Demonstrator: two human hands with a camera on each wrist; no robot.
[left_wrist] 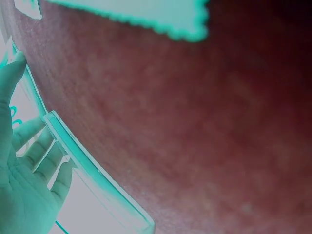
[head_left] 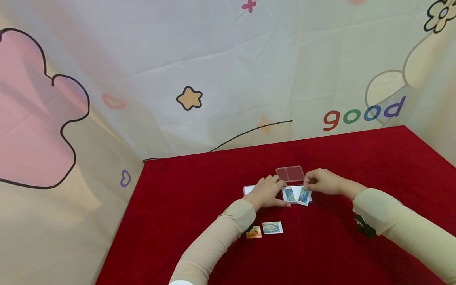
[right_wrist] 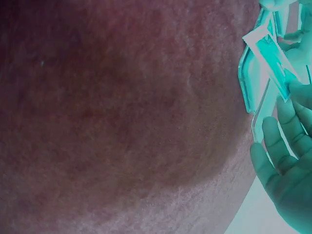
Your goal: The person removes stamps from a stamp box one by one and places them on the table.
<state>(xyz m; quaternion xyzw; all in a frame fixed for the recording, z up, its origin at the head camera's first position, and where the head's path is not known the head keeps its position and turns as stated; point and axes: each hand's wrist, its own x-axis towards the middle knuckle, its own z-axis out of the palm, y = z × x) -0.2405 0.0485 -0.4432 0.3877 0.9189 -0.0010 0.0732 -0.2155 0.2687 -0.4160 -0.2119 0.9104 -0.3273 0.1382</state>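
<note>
My right hand [head_left: 325, 182] pinches a postage stamp [head_left: 304, 196] with a blue and green picture by its far edge. The stamp slants over the right end of a shallow clear plastic case [head_left: 297, 188] with a white inside. Another stamp [head_left: 289, 194] of similar colours lies in the case, just left of it. My left hand [head_left: 266, 192] rests across the middle of the case, fingers extended and thumb pointing toward the stamps; it hides part of the case. In the right wrist view, the held stamp [right_wrist: 273, 61] shows between thumb and fingers.
Just behind the case lies a clear plastic lid [head_left: 290, 174]. Nearer me are a green-grey stamp [head_left: 272, 227] and an orange one [head_left: 254, 232], the latter partly behind my left wrist. Red cloth [head_left: 185, 206] covers the table, and a printed curtain [head_left: 231, 79] hangs behind.
</note>
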